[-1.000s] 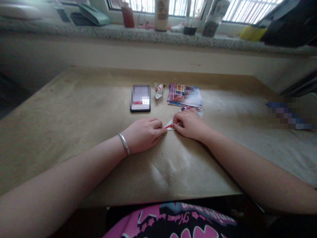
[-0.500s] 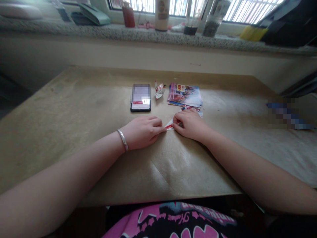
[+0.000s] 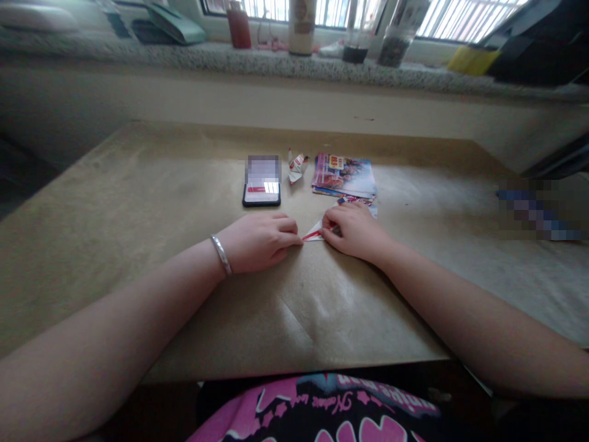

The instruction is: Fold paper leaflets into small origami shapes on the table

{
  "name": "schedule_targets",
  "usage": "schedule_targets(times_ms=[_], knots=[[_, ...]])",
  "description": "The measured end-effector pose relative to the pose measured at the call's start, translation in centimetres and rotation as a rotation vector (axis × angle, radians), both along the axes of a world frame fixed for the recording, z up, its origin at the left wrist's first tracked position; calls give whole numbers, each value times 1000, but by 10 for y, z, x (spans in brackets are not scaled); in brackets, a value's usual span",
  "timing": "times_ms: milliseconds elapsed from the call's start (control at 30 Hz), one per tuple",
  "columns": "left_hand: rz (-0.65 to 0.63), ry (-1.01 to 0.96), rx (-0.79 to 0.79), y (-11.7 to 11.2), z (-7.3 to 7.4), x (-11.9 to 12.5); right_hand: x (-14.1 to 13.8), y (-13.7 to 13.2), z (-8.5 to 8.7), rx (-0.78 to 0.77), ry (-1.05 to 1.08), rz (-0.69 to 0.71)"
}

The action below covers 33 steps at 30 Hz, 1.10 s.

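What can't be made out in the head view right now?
- Folded red-and-white paper: the rest is hidden under the right hand.
- Phone: the upper screen is pixelated.
- Item at far right: pixelated, so its kind can't be told.
- Bottle on the sill: its top is cut off by the upper frame edge.

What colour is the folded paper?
The folded paper is white with red stripes; head view.
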<state>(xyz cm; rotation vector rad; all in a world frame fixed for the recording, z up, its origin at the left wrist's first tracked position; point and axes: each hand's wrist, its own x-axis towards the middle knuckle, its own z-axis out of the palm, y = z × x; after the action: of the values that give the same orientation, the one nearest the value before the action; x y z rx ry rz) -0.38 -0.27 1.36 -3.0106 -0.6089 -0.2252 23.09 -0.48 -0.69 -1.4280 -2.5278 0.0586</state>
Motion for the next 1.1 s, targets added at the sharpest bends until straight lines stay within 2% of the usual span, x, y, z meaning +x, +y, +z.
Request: schedule_targets(times_ms=[433, 700, 867, 1100], knots=[[57, -82, -135, 3, 0, -6, 4, 1, -1, -14, 17, 2], [0, -88, -54, -1, -3, 1, -1, -2, 2, -13, 41, -44], [35, -82, 19, 3, -8, 0, -12, -2, -1, -2, 143, -185], [76, -43, 16, 1, -8, 2, -7, 2, -1, -6, 143, -201]])
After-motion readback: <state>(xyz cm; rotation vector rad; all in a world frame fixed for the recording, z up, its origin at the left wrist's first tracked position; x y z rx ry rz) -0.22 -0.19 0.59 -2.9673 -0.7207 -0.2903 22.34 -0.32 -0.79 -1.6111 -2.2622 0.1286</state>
